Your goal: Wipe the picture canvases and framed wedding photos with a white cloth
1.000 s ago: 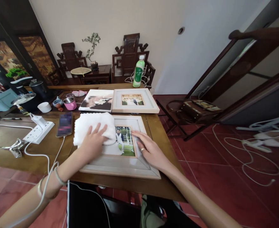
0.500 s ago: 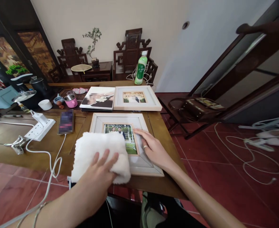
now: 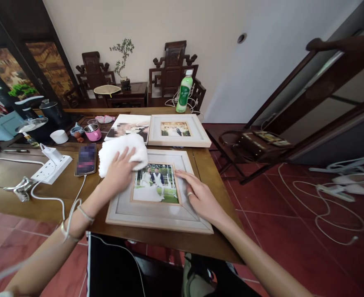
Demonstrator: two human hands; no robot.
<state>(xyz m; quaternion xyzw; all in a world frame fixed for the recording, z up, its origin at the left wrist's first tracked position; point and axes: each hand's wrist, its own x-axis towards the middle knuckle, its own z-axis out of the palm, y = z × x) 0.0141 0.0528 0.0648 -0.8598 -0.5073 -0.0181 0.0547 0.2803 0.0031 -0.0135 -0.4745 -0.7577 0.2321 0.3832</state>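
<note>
A pale wooden picture frame (image 3: 157, 214) with a wedding photo lies flat at the near edge of the wooden table (image 3: 213, 243). My left hand (image 3: 117, 174) presses a folded white cloth (image 3: 121, 150) onto the frame's upper left corner, fingers spread flat over it. My right hand (image 3: 199, 197), a ring on one finger, lies flat and open on the frame's right side, holding it down.
Behind it lie a second framed photo (image 3: 177, 130) and a photo print (image 3: 128, 128). A phone (image 3: 86, 159), a white power strip (image 3: 50, 167) with cables, a pink cup (image 3: 93, 133) and a white bowl (image 3: 59, 136) stand left. A green bottle (image 3: 183, 91) stands at the far edge.
My left hand slid the cloth from the frame's near left corner up to its far left corner, uncovering the photo. My right hand stayed on the frame's right side.
</note>
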